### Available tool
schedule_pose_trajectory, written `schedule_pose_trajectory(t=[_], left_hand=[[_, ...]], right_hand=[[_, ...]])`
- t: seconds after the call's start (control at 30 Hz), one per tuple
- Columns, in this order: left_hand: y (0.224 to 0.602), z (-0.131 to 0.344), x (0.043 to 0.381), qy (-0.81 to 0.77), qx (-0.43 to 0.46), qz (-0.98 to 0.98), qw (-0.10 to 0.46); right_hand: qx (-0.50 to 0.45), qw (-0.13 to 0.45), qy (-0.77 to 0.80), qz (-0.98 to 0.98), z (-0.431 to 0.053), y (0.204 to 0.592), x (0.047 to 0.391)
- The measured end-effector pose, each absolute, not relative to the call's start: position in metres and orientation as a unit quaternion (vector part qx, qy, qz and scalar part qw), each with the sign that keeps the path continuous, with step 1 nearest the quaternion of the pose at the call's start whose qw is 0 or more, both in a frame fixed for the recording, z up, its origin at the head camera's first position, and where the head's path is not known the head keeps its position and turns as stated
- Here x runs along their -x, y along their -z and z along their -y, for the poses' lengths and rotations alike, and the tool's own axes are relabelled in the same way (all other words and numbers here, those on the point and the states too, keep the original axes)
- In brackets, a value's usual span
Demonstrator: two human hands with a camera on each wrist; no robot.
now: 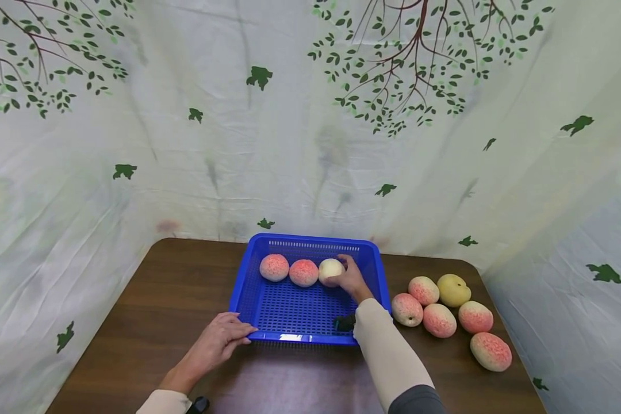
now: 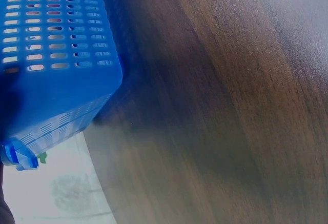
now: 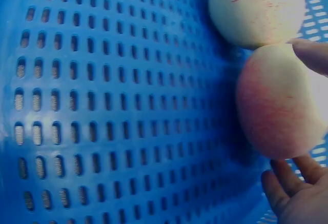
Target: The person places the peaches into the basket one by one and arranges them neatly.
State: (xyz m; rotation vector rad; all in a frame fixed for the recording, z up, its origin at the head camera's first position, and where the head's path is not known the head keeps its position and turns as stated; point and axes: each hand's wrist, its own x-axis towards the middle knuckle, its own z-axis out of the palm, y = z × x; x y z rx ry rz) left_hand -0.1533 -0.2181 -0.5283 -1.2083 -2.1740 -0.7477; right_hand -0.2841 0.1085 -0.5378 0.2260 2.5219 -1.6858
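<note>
In the head view a blue basket (image 1: 310,337) holds a row of three peaches. My right hand (image 1: 353,280) reaches inside and grips the rightmost one, a pale peach (image 1: 330,271), with the thumb on one side and fingers on the other. Up close in the right wrist view, this peach (image 3: 277,103) has a pink blush and sits against a neighbouring peach (image 3: 256,11). Further left are a middle pink peach (image 1: 303,273) and a left pink peach (image 1: 274,268). My left hand (image 1: 222,338) rests with extended fingers on the basket's front left corner.
Right of the basket, several pink peaches (image 1: 440,321) and a yellow peach (image 1: 453,290) lie on the brown wooden table (image 1: 191,276). One pink peach (image 1: 490,351) is nearest the table's right edge. A pale curtain (image 1: 300,144) with leaf prints hangs behind the table.
</note>
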Motion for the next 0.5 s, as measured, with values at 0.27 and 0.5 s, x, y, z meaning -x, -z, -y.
schedule_pose_trajectory(t=[0.27,0.5], left_hand=[[0.529,0.216,0.155,0.284,0.459,0.792,0.287],[0.53,0.216,0.155,0.286,0.459,0.79,0.289]], right_hand=[[-0.053,0.043,0.596,-0.8,-0.127,0.501,0.277],[-0.013,-0.008,0.664,-0.747,-0.158,0.465,0.253]])
